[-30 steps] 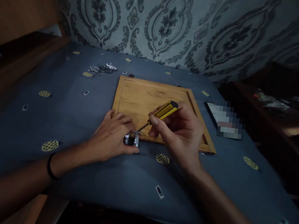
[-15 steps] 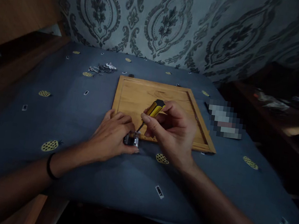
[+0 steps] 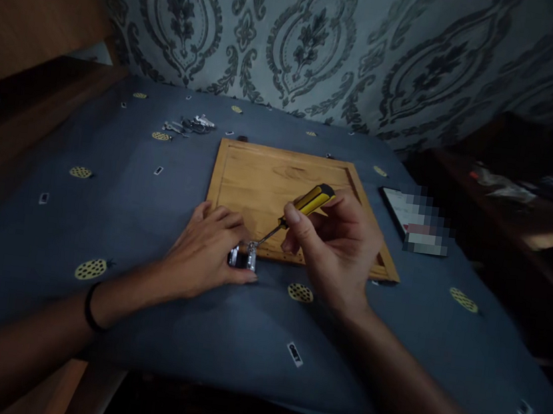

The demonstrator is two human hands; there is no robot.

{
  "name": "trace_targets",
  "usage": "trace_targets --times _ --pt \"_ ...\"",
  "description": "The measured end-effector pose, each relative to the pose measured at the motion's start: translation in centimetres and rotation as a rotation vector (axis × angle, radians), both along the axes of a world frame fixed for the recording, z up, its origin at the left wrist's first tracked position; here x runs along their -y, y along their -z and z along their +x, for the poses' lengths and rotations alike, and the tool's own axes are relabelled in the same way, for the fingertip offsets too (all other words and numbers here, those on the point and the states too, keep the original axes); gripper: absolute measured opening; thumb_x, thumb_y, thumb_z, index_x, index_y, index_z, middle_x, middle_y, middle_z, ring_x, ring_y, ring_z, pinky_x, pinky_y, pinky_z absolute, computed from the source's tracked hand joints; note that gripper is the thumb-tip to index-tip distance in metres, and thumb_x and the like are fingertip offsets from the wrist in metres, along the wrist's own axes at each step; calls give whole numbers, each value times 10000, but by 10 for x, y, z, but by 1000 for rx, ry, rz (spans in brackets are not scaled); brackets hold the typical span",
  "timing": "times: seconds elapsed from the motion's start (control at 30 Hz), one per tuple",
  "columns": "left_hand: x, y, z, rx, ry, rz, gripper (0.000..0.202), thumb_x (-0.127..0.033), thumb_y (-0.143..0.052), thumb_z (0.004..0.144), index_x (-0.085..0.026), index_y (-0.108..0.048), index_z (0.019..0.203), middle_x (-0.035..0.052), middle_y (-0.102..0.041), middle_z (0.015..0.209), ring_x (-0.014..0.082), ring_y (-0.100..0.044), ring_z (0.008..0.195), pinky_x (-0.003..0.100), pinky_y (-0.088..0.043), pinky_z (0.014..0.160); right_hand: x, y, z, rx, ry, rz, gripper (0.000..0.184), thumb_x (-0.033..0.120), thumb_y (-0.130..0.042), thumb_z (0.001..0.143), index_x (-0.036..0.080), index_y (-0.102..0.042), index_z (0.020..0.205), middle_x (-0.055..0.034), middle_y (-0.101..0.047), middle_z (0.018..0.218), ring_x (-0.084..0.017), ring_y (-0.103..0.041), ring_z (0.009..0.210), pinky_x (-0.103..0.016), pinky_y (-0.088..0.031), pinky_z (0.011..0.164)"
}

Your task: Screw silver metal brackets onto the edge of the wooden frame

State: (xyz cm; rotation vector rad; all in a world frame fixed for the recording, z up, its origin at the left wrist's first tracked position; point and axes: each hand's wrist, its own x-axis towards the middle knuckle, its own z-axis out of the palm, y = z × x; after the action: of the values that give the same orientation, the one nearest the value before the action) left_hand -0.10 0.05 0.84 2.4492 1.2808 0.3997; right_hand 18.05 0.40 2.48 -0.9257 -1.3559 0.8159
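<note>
My right hand (image 3: 339, 251) is closed round the yellow and black handle of a screwdriver (image 3: 314, 199). The screwdriver slants down to the left, its tip at a small shiny metal fitting (image 3: 251, 256) that looks like a hinge. This fitting sits at the near edge of a framed wooden panel (image 3: 260, 178), which lies flat. My left hand (image 3: 209, 242) holds the fitting between thumb and fingers, which partly hide it. Its other fingers rest on the panel's near left corner.
Small metal parts (image 3: 190, 124) lie in a loose pile behind the panel to the left. A phone (image 3: 406, 219), partly blurred, is right of the panel. The blue patterned cloth (image 3: 165, 334) ends at a near edge. Dark furniture (image 3: 518, 243) borders the right side.
My right hand has shifted right, and the screwdriver leans over more, its handle lower to the right. The tip stays near the fitting. My left hand has hardly moved.
</note>
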Motion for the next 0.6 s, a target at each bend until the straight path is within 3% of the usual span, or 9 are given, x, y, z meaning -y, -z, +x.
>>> trace_targets --times 0.6 --pt "-1 6 -2 19 -5 42 413 -552 -858 758 -215 -702 938 30 -685 1044 297 -594 1098 564 -325 1115 0 0 -1 84 -50 -8 444 537 -827 800 246 -494 767 72 -577 656 -73 -562 417 -189 -464 360"
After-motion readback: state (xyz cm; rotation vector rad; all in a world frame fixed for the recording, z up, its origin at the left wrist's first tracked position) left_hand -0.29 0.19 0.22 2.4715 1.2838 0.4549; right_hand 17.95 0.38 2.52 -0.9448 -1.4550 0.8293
